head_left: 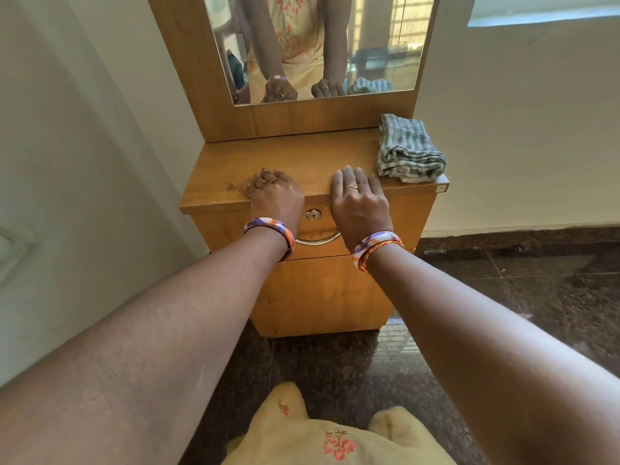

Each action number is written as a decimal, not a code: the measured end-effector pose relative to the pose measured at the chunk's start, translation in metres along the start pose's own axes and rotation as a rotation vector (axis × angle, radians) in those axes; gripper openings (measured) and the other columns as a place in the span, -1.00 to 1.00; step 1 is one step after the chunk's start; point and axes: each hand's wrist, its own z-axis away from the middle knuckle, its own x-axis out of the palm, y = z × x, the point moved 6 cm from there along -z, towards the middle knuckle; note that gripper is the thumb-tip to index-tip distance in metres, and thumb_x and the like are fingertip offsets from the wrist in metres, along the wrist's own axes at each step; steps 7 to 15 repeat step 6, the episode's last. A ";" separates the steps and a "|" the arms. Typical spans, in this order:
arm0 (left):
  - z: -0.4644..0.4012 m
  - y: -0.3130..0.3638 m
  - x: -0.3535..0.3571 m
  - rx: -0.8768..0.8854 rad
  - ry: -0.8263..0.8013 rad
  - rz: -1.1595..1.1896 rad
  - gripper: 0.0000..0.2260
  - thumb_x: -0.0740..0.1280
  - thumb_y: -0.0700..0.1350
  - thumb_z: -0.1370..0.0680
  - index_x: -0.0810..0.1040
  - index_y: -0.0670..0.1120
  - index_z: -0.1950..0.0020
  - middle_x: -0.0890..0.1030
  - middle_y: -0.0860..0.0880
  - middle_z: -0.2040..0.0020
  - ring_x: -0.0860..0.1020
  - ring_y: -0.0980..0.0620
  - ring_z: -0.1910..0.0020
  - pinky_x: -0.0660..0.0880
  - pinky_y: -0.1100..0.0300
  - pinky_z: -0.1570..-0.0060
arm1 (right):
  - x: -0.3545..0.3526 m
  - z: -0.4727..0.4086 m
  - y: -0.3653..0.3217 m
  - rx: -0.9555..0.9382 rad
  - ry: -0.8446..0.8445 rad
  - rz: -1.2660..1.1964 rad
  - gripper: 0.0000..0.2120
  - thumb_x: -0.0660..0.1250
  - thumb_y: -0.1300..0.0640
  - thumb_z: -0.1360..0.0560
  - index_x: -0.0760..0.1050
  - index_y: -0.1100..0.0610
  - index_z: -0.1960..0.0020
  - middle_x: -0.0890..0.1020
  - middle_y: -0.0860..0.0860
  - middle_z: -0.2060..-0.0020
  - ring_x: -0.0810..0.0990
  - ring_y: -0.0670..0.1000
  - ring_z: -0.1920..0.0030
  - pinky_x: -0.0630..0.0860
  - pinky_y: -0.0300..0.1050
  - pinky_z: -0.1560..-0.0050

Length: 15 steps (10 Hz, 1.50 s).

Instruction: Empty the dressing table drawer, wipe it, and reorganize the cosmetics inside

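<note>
We find both hands resting on the front edge of the dressing table top (302, 162): left hand (275, 196) with fingers loosely curled, right hand (358, 204) flat and spread, neither holding anything. The drawer (318, 229) is shut, directly below at 6 o'clock; its curved handle (318, 239) runs left to right between the wrists (about equally near each). A folded cloth (410, 149) lies at 2 o'clock from the right hand. The drawer's contents are hidden.

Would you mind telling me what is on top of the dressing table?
A folded grey striped cloth lies at the right rear of the dressing table top; both hands, left and right, rest on the front edge. The closed drawer hides its contents.
</note>
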 end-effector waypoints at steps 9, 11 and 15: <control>-0.020 0.008 -0.147 0.315 0.225 0.439 -0.29 -0.23 0.18 -0.59 0.58 -0.23 -0.18 0.64 -0.20 -0.13 0.57 -0.18 -0.18 0.55 0.01 -0.06 | -0.115 -0.059 0.082 -0.044 -0.220 -0.151 -0.51 0.05 0.14 -0.39 0.57 0.18 -0.20 0.62 0.06 -0.19 0.54 0.05 -0.27 0.18 -0.02 -0.44; -0.020 0.008 -0.147 0.315 0.225 0.439 -0.29 -0.23 0.18 -0.59 0.58 -0.23 -0.18 0.64 -0.20 -0.13 0.57 -0.18 -0.18 0.55 0.01 -0.06 | -0.115 -0.059 0.082 -0.044 -0.220 -0.151 -0.51 0.05 0.14 -0.39 0.57 0.18 -0.20 0.62 0.06 -0.19 0.54 0.05 -0.27 0.18 -0.02 -0.44; -0.020 0.008 -0.147 0.315 0.225 0.439 -0.29 -0.23 0.18 -0.59 0.58 -0.23 -0.18 0.64 -0.20 -0.13 0.57 -0.18 -0.18 0.55 0.01 -0.06 | -0.115 -0.059 0.082 -0.044 -0.220 -0.151 -0.51 0.05 0.14 -0.39 0.57 0.18 -0.20 0.62 0.06 -0.19 0.54 0.05 -0.27 0.18 -0.02 -0.44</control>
